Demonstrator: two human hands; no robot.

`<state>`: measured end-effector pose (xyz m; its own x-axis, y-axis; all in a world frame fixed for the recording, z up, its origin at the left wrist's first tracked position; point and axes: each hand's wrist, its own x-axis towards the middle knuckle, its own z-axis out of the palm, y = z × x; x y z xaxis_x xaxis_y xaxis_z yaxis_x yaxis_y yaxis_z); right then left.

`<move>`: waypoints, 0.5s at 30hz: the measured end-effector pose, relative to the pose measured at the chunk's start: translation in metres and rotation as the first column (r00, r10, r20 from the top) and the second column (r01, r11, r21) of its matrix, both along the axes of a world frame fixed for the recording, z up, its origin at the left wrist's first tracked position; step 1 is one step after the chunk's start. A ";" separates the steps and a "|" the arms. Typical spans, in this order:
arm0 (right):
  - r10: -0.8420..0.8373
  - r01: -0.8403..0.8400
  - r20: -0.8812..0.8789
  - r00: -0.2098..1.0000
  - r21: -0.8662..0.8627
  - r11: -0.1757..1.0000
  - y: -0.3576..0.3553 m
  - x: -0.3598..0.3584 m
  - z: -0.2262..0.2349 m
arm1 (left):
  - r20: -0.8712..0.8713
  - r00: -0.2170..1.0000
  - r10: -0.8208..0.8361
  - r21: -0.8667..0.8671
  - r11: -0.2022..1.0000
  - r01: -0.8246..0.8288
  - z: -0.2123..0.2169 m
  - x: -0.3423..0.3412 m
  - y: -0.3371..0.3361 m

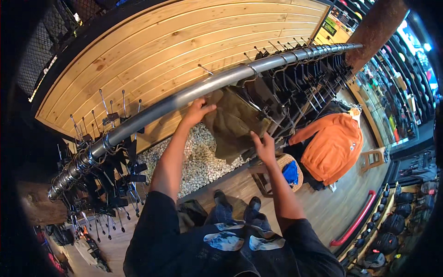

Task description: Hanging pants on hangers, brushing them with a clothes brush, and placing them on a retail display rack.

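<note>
An olive-green garment (233,122), perhaps a pair of shorts, hangs from a clip hanger (253,105) on the thick metal rail (207,83). My left hand (199,112) grips its upper left edge, thumb in front and the other fingers partly hidden at the cloth. Lower down on the right, my right hand (263,147) pinches the garment's other edge between thumb and fingers. Dark garments (302,76) on hangers crowd the rail just right of it.
Several bare clip hangers (108,184) bunch at the rail's left end. Behind stands a wooden plank wall (175,51), with white pebbles (194,161) below. To the right are a stool (272,173) holding a blue cloth (290,172), and an orange sweatshirt (334,145) on a hanger.
</note>
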<state>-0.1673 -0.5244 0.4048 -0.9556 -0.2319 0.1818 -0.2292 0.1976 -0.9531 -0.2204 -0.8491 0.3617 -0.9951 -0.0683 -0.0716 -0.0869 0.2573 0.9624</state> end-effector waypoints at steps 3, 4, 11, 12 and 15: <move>0.036 -0.037 0.074 0.997 0.020 0.999 0.009 0.006 -0.009 | 0.119 0.986 -0.119 0.057 0.992 0.113 0.017 0.036 0.031; 0.107 -0.110 0.106 0.989 0.018 0.994 -0.001 0.016 -0.005 | -0.108 0.983 -0.152 0.168 0.971 0.169 -0.023 0.045 0.021; 0.316 -0.279 0.334 0.888 -0.155 0.948 0.025 0.037 -0.073 | 0.299 0.936 -0.187 0.175 0.975 0.138 0.002 0.134 0.047; 0.336 -0.299 0.330 0.882 -0.158 0.941 0.032 0.045 -0.081 | 0.287 0.944 -0.164 0.166 0.979 0.120 -0.003 0.149 0.047; 0.427 -0.435 0.462 0.777 -0.095 0.895 0.060 0.070 -0.100 | 0.195 0.973 -0.125 0.082 0.990 0.111 -0.017 0.196 0.058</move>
<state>-0.0977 -0.4640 0.3052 -0.7243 -0.6387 -0.2596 0.1689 0.2006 -0.9650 -0.0248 -0.7909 0.3448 -0.9610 0.0611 -0.2695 -0.2516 0.2101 0.9447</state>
